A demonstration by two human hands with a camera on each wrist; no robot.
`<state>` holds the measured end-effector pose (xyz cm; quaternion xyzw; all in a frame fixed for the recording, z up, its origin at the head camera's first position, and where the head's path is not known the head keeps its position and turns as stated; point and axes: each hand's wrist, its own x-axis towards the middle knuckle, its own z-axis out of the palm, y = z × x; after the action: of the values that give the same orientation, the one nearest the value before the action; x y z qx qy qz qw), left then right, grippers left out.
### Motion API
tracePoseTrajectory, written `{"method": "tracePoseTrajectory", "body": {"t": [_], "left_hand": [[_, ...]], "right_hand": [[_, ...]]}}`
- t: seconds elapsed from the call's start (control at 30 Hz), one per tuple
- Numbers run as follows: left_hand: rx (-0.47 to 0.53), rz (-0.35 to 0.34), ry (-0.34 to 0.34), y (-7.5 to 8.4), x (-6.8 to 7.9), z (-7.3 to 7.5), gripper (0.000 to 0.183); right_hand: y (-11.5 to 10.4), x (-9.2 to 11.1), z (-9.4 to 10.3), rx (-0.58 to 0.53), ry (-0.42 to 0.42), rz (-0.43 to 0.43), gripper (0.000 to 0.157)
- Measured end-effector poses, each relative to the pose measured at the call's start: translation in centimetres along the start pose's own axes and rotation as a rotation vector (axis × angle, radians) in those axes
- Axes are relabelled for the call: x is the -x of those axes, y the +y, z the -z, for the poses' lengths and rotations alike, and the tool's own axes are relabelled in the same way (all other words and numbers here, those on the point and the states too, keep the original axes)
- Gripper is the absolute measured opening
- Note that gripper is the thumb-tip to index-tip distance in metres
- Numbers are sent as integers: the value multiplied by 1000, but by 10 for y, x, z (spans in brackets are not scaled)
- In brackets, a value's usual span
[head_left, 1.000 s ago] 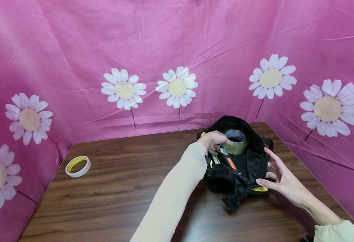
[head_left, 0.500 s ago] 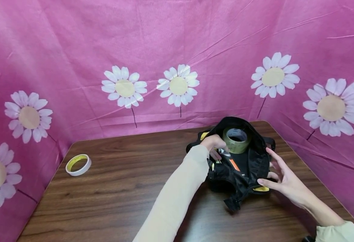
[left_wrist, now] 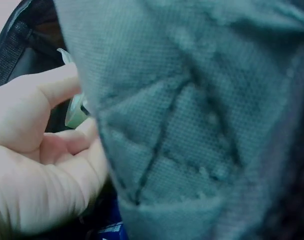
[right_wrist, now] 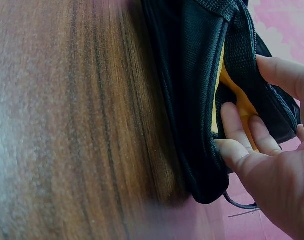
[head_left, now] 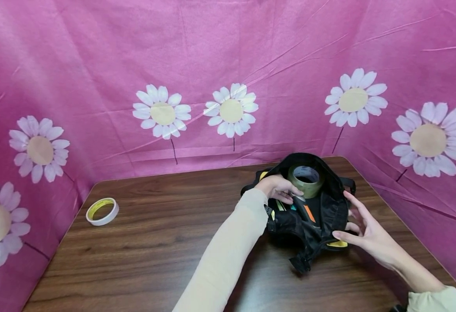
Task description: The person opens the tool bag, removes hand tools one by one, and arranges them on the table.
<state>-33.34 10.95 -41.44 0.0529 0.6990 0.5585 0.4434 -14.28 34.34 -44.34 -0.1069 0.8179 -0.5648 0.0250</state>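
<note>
A black bag (head_left: 286, 224) with yellow parts lies with its mouth open at the table's right. My left hand (head_left: 276, 189) reaches into it, fingertips at the grey end of a dark tool with an orange strip (head_left: 310, 213); I cannot tell whether they pinch it. In the left wrist view the fingertips of that hand (left_wrist: 41, 145) are hidden behind the bag's fabric. A roll of greenish clear tape (head_left: 307, 190) sits deeper inside, next to the fingers. My right hand (head_left: 368, 232) grips the bag's right side, two fingers inside a yellow-lined zipped pocket (right_wrist: 246, 106), the thumb on its edge.
A roll of white tape (head_left: 102, 212) with a yellow core lies at the left of the brown wooden table (head_left: 165, 242). A pink cloth (head_left: 197, 52) with daisies hangs behind and beside the table. Something blue (left_wrist: 111, 225) shows below the left hand.
My left fingers have shifted right inside the bag, and the orange-striped tool has moved slightly right too. A teal bit shows beside it. My right hand keeps its hold on the bag.
</note>
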Motion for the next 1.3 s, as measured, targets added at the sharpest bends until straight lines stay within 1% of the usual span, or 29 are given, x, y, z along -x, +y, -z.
{"method": "tracePoseTrajectory", "body": {"t": [0.1, 0.2, 0.3, 0.4, 0.53, 0.73, 0.8, 0.87, 0.97, 1.03, 1.07, 1.1, 1.2, 1.27, 1.3], "left_hand": [[21, 24, -36, -2, -3, 0, 11], [30, 53, -87, -5, -5, 1, 11], [38, 53, -143, -7, -6, 1, 7], [47, 41, -177, -7, -5, 0, 8], [66, 32, -190, -7, -3, -2, 18], [104, 22, -208, -7, -3, -6, 33], [111, 10, -216, -7, -3, -6, 39], [116, -8, -218, -6, -2, -7, 40], [116, -42, -217, -2, -1, -8, 36], [112, -62, -221, 3, 2, -9, 37], [110, -70, -221, 6, 4, -10, 40], [110, -75, -215, 10, 6, -11, 47], [86, -91, -202, 23, 16, -13, 71], [66, -105, -190, 33, 23, -15, 73], [53, -114, -190, 39, 27, -15, 70]], "right_hand": [[-1, 0, 0, -3, 0, 5, 104], [-2, 0, -1, -4, -4, -3, 104], [-3, 0, 0, 3, -4, -12, 104], [-4, 1, 1, 9, -3, -18, 104], [-4, 2, 1, 5, -5, -18, 104], [-2, 2, -1, -16, -4, -11, 105], [-2, 2, -2, -20, -5, -2, 105], [-2, 1, -2, -22, -9, 5, 104], [-1, 0, -2, -19, -8, 2, 103], [-1, 0, -1, -18, -10, 4, 103], [-2, 0, -1, -19, -10, 0, 103], [-2, 0, -1, -21, -10, 0, 103], [-3, 0, -1, -24, -16, 6, 103], [-3, -1, 0, -22, -17, 5, 102], [-4, -1, 0, -18, -16, 5, 102]]}}
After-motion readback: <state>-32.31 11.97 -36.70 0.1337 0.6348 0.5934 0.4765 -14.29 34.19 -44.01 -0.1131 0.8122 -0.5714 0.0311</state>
